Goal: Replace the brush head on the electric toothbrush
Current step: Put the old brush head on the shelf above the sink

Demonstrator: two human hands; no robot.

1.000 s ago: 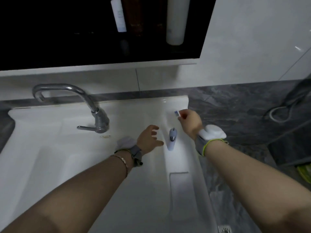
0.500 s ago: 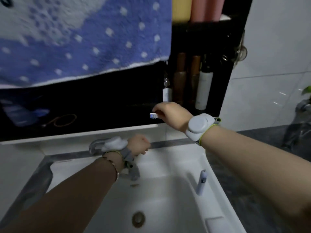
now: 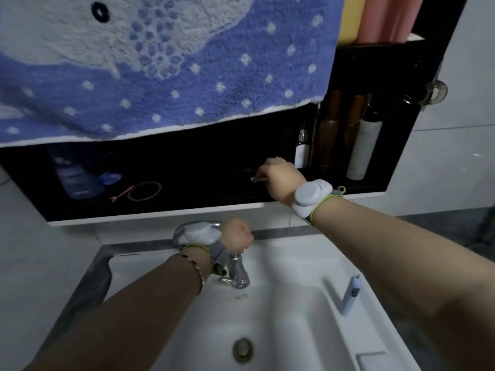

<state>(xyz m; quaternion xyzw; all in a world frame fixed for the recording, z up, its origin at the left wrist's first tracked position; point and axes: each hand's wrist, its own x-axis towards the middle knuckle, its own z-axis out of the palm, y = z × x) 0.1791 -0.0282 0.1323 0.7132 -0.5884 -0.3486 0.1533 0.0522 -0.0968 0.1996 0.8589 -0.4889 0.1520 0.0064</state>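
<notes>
My right hand [image 3: 281, 178] reaches into the dark open shelf above the sink and pinches a small brush head [image 3: 256, 179], whose pale tip points left just above the shelf floor. The light blue toothbrush handle [image 3: 349, 294] lies headless on the sink's right ledge, well below that hand. My left hand [image 3: 237, 236] hovers over the faucet with its fingers curled into a loose fist, nothing in it.
A blue dotted towel [image 3: 166, 65] hangs over the shelf's upper part. Bottles [image 3: 361, 145] stand at the shelf's right end; a blue bottle [image 3: 76, 178] and a bead bracelet [image 3: 144, 191] lie at its left. The chrome faucet [image 3: 238, 274] and white sink [image 3: 294, 330] are below.
The view tilted up from the sink to the shelf. My right hand carried the brush head up from the ledge into the shelf. My left hand closed and rose above the faucet.
</notes>
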